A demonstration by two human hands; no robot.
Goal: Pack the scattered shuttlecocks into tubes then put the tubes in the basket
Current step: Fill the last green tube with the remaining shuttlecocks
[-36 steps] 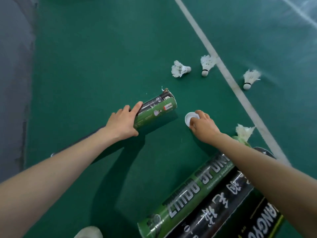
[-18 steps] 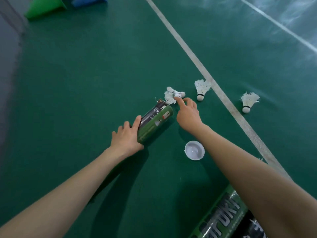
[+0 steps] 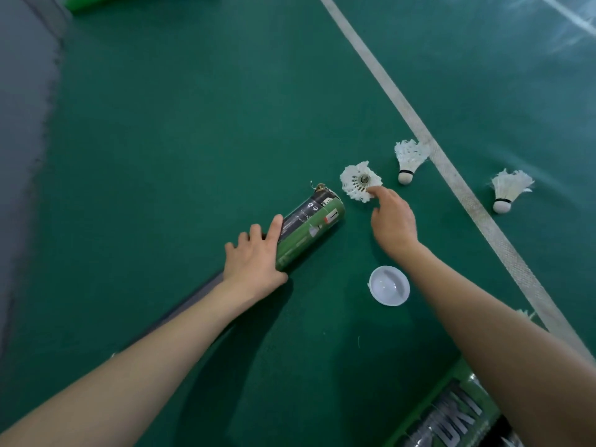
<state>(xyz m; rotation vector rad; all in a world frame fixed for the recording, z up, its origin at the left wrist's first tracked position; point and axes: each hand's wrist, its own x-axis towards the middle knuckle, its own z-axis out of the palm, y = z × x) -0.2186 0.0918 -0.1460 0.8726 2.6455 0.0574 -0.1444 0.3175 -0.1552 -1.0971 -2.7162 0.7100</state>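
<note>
Now a shuttlecock [image 3: 360, 182] is pinched by the right hand [image 3: 392, 221], the tube [image 3: 309, 230] gripped by the left hand [image 3: 254, 256]; cork-first insertion is needed next.

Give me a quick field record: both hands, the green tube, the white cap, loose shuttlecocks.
left hand: holds the green tube lying on the floor
right hand: pinches the feather rim of the shuttlecock by the tube's far end
white cap: off, on the floor beside the right forearm
loose shuttlecocks: two, one either side of the white line
other tubes: bottom right, cut off
</note>
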